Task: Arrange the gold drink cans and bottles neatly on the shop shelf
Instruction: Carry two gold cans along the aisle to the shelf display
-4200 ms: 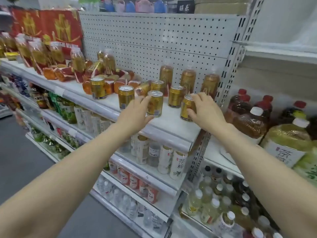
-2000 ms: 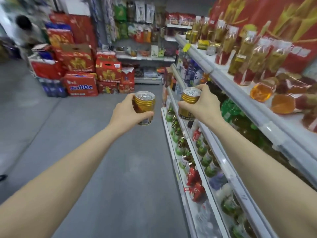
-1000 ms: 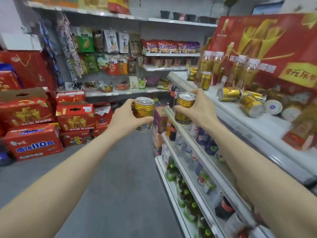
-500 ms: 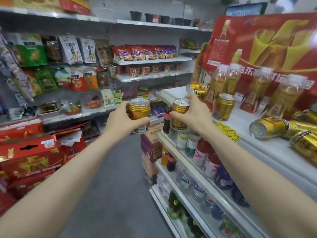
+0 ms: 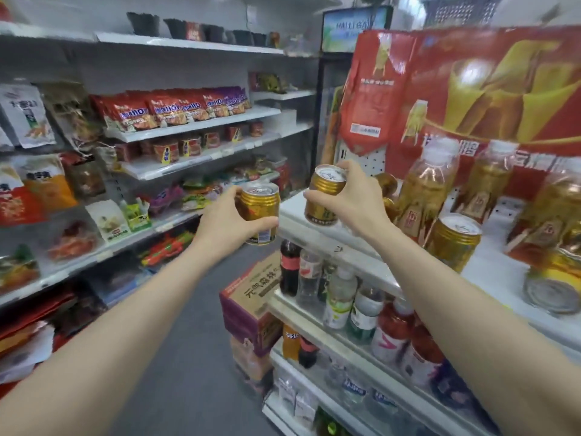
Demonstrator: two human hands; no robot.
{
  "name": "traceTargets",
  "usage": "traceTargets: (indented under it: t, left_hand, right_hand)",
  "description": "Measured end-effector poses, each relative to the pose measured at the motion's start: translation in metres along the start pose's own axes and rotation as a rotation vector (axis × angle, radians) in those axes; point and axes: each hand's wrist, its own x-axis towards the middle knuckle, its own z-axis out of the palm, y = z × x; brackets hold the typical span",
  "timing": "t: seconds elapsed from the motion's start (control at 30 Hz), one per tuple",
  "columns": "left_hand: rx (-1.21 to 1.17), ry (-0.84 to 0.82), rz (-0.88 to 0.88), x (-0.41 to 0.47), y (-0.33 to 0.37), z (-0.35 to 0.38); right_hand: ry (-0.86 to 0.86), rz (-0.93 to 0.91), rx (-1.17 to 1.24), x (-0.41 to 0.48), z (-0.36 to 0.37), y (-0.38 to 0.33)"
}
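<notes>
At end of top shelf (image 5: 297, 212), head view: left hand (image 5: 223, 228), fingers curled round first gold can (image 5: 263, 212), upright just off the edge; right hand (image 5: 358, 199) clasping second gold can (image 5: 325, 196) over the shelf, apparently to stand beside shelved can (image 5: 452, 247) and bottles (image 5: 424, 190).

Looking along a grey floor (image 5: 176, 357), facing white wall shelves (image 5: 195, 125) carrying snack packets (image 5: 166, 110), with cardboard boxes (image 5: 251, 297) sitting stacked on it.

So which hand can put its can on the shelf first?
Probably the right hand. The right can it holds hangs above the end of the white shelf. The left hand holds the left can off to the side, over the aisle floor.
</notes>
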Motion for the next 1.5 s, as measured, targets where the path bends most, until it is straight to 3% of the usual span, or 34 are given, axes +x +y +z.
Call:
traceTargets:
  t: [0.27, 0.47, 0.87, 1.27, 1.5]
  left_hand:
    - [-0.075, -0.058, 0.060, 0.086, -0.021, 0.029]
    - [-0.102, -0.165, 0.083, 0.126, -0.032, 0.045]
    - [-0.171, -0.396, 0.198, 0.162, -0.031, 0.080]
    - [-0.198, -0.514, 0.240, 0.170, -0.033, 0.097]
    - [-0.148, -0.549, 0.354, 0.179, -0.026, 0.083]
  right_hand:
    - [0.020, 0.140, -0.111, 0.110, 0.037, 0.022]
    - [-0.033, 0.214, -0.251, 0.138, 0.055, 0.043]
    - [-0.092, 0.265, -0.415, 0.140, 0.060, 0.057]
    - [-0.207, 0.235, -0.579, 0.138, 0.053, 0.051]
    - [-0.221, 0.210, -0.694, 0.132, 0.038, 0.037]
